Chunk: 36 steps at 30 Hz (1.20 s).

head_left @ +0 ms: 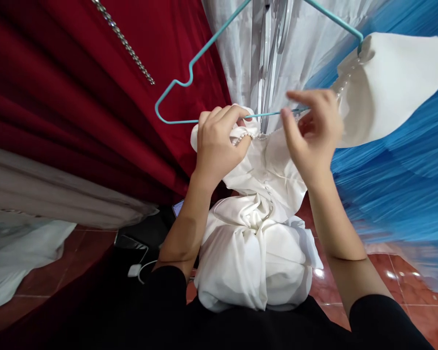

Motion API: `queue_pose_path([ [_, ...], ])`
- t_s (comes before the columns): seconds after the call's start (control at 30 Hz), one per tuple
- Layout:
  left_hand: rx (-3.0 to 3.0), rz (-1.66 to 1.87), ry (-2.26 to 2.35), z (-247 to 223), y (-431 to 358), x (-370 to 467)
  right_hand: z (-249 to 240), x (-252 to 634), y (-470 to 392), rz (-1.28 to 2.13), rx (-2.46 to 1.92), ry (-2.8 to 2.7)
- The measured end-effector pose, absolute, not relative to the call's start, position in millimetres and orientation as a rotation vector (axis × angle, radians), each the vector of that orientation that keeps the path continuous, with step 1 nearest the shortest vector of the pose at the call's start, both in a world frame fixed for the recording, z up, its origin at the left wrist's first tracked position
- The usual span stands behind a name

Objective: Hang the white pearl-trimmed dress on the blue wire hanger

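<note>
Above the wearer's lap, a white dress (253, 243) lies gathered in folds, its upper part extending forward beneath a light-blue hanger (204, 48). The left hand (219, 138) is closed at the hanger's lower bar, fingers curled over it and thumb against the pearl trim (244, 137) of the dress, pinching the white fabric. The right hand (316, 131), slightly blurred, is open near the same bar, thumb and index finger apart, the remaining fingers partly bent; whether it touches the bar cannot be told. Just beside it, a broad white sleeve (397, 87) hangs at the hanger's right end. Red fabric (113, 107) stands at left, white drapery (237, 43) ahead, and blue fabric (397, 184) at right. Below are red floor tiles (405, 277) and, at left, a white plug (134, 270) with its cable.
</note>
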<state>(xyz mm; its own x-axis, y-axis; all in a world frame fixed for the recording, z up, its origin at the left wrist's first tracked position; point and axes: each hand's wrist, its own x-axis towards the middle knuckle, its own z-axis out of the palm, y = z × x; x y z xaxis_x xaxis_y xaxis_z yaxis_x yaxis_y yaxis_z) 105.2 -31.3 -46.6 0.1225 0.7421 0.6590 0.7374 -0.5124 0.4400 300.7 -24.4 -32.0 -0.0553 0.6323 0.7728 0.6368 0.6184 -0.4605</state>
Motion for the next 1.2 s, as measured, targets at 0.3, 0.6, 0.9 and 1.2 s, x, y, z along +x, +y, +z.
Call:
queue_pose_path([
  [0.3,2.480,1.362,1.592,-49.0,-36.8,102.4,-2.8,352.1,33.0,-0.542,-0.975,-1.644],
  [0.6,2.457,1.305,1.398,-16.0,-40.8,59.0,16.4,393.1,60.6,-0.409,-0.950,-1.528],
  [0.9,2.442,1.020,1.708,-11.1,-44.2,71.2,-52.3,420.3,31.0,-0.589,-1.008,-1.405],
  [1.2,2.375,1.195,1.385,-22.9,-38.0,90.0,-50.3,344.5,-12.5,-0.171,-0.923,-1.779],
])
